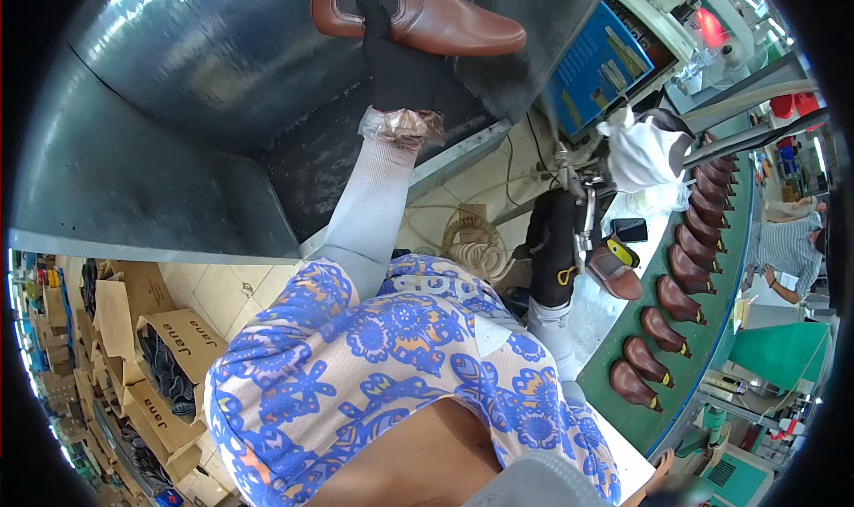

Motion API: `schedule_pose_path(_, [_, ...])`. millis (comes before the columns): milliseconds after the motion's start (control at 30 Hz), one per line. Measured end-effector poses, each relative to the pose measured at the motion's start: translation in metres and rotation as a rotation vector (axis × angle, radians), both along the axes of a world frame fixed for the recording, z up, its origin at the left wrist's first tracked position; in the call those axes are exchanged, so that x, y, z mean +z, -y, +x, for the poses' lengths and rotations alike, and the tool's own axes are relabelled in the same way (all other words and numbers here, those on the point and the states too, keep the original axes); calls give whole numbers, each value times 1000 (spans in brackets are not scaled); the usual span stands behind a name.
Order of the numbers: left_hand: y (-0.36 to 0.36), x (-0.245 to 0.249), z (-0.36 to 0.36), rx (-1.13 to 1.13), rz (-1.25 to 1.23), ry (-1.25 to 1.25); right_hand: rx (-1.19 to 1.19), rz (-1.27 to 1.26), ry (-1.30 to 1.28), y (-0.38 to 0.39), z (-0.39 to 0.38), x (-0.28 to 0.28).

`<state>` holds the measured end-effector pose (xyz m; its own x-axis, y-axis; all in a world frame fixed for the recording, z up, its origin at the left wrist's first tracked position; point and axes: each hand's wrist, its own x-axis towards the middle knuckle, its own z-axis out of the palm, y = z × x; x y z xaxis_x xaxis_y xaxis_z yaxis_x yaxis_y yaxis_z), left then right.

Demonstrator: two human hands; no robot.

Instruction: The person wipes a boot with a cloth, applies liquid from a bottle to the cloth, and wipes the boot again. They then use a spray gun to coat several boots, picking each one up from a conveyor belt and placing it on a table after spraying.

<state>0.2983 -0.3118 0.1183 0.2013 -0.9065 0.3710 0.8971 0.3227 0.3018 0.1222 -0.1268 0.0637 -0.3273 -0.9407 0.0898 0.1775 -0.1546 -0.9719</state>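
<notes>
- Pale tiled floor (pixel 222 285) underfoot, with a big grey metal hood (pixel 178 107) filling the upper left and a curved green conveyor (pixel 712 329) running down the right.
- Down at lower left, open cardboard boxes (pixel 191 338) printed "Jana", stuffed with dark ribbed pieces (soles, by the look of them, though too small to be sure).
- On the conveyor, a row of brown shoes (pixel 678 298), set one behind another, toes pointing inward, yellow tags at the heels.
- Inside the hood, up at the top edge: the brown boot (pixel 445 22). Smooth, glossy reddish-brown leather, rounded toe pointing right, dark elastic panel at the ankle, low heel, top of the shaft cut off by the picture.
- Left hand (pixel 400 71), black-gloved with a white sleeve taped at the wrist, reaching up into the hood and closed about the boot's heel, one finger lying up over the elastic panel.
- Right hand (pixel 553 240), also black-gloved, low beside a metal stand, just next to a single brown shoe (pixel 616 274) sitting sole-down there; cannot tell whether gripping or loose.
- Above that stand, a bunched white cloth (pixel 640 156); behind it, a blue panel (pixel 596 67).
- Far right, past the conveyor, another person in a striped shirt (pixel 792 249).
</notes>
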Motion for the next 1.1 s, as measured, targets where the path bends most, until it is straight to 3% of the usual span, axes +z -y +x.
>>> schedule_pose_path(167, [14,-10,4,-75,-89,-14,45,-57,-292,-12,5,12])
schedule_pose_path(200, [19,-12,5,-50,-125,0,45,-234,-717,-9,3,13])
schedule_pose_path(233, [23,-15,7,-54,-126,2,118,-173,-457,-12,10,14])
schedule_pose_path(300, [30,-22,14,-173,-105,-28,-1,-179,-758,-8,9,31])
schedule_pose_path(367, [32,-25,21,-270,-154,-48,111,63,-233,-4,-13,14])
schedule_pose_path(433, [41,-34,31,-364,-203,-66,12,42,-135,7,-27,8])
schedule_pose_path(500, [57,-47,43,-448,-491,-6,56,-37,-12,8,-35,18])
schedule_pose_path(567, [61,-50,52,-555,-545,10,168,-77,-146,1,-39,31])
schedule_pose_path(633, [64,-53,54,-628,-541,10,121,-189,-803,0,-39,32])
schedule_pose_path(667, [62,-53,57,-648,-540,12,350,-300,-543,2,-42,29])
schedule_pose_path(700, [61,-54,60,-654,-533,16,444,-394,-796,7,-50,26])
schedule_pose_path(767, [62,-54,63,-670,-516,27,573,-212,-469,9,-51,25])
schedule_pose_path(800, [63,-54,64,-680,-507,35,308,-374,-950,13,-47,31])
schedule_pose_path(833, [67,-54,64,-694,-504,40,350,-359,-745,18,-49,44])
schedule_pose_path(900, [68,-54,65,-706,-492,41,216,-194,-745,25,-52,47])
schedule_pose_path(967, [69,-52,66,-706,-482,48,412,-116,-472,28,-61,58])
schedule_pose_path(1033, [74,-49,68,-701,-468,53,476,-203,-533,29,-60,57])
schedule_pose_path(1100, [77,-47,69,-693,-456,54,449,-564,-1115,28,-77,37])
